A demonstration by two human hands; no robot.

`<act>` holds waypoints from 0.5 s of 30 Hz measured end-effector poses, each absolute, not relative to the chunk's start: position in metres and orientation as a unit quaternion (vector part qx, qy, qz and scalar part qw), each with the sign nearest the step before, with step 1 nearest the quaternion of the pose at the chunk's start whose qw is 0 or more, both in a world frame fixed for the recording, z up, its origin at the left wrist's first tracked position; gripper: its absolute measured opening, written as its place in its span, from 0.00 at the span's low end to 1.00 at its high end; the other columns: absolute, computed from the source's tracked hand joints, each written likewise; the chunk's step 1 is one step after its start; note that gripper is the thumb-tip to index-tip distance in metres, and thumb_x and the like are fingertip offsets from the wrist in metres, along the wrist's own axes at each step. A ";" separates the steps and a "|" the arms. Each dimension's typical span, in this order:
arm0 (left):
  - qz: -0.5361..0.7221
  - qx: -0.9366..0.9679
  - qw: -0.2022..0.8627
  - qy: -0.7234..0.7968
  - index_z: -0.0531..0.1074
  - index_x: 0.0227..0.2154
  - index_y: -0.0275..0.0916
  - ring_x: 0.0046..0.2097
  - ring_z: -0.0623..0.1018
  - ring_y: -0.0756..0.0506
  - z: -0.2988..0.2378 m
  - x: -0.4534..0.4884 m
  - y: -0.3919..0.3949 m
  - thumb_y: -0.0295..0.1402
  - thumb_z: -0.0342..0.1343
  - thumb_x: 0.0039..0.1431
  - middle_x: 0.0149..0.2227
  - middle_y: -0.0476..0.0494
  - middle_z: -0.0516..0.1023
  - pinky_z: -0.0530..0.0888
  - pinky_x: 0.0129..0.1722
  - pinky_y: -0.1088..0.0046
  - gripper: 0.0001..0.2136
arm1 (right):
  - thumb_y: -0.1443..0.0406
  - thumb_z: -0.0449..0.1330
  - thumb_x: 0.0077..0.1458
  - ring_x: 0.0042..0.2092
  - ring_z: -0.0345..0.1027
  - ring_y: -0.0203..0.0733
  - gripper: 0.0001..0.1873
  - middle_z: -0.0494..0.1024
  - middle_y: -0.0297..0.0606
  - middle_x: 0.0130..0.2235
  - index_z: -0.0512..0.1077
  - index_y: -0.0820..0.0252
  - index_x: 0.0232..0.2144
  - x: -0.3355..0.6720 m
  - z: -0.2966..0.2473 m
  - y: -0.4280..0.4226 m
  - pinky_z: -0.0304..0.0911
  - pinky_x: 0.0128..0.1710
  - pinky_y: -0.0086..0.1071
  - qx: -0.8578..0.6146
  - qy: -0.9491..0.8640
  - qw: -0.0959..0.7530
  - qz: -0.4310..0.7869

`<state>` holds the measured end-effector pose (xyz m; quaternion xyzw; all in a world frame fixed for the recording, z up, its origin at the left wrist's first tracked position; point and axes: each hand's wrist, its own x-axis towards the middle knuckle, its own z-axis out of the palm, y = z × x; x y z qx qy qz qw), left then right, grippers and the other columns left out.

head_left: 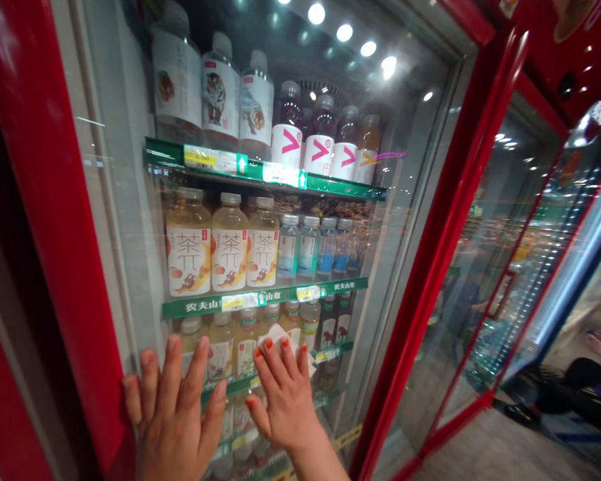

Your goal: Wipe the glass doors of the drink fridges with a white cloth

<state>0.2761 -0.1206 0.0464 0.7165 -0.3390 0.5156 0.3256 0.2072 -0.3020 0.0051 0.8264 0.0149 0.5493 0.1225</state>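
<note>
A red-framed drinks fridge stands in front of me with its glass door (401, 220) closed. My left hand (175, 414) is spread flat at the lower left of the glass and holds nothing. My right hand (288, 394), with orange-painted nails, presses a white paper wipe (276, 333) against the pane. The wipe sticks out past the fingertips and beside the little finger; the rest is under the hand. Behind the glass, bottles of tea (229, 250) line the middle shelf, and a clear bottle with a tiger label (221, 90) stands on the upper shelf.
The door's red frame (435, 247) runs down the right side, and another red post (65, 200) is at the left. A second fridge door (485, 267) lies farther right. On the floor (455, 447) at the right edge, a person (581, 387) sits partly in view.
</note>
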 end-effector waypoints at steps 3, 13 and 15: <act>0.518 0.721 0.318 -0.334 0.46 0.80 0.53 0.83 0.40 0.38 0.047 0.276 -0.121 0.33 0.56 0.73 0.83 0.53 0.40 0.37 0.82 0.50 0.38 | 0.62 0.48 0.72 0.83 0.28 0.51 0.41 0.52 0.44 0.81 0.41 0.59 0.81 0.196 -0.014 -0.338 0.29 0.82 0.60 0.810 -0.071 0.090 0.576; 0.549 0.719 0.279 -0.323 0.48 0.80 0.47 0.83 0.41 0.39 0.048 0.277 -0.123 0.31 0.62 0.69 0.83 0.48 0.41 0.38 0.82 0.55 0.42 | 0.64 0.44 0.75 0.83 0.34 0.61 0.37 0.44 0.48 0.83 0.41 0.50 0.81 0.197 0.002 -0.372 0.39 0.76 0.77 0.761 -0.133 -0.081 0.630; 0.554 0.719 0.271 -0.321 0.48 0.80 0.46 0.83 0.40 0.39 0.048 0.277 -0.123 0.32 0.63 0.68 0.83 0.47 0.41 0.38 0.82 0.55 0.43 | 0.66 0.43 0.74 0.82 0.40 0.61 0.37 0.49 0.49 0.82 0.45 0.50 0.81 0.194 -0.012 -0.367 0.44 0.76 0.76 0.749 -0.112 -0.121 0.642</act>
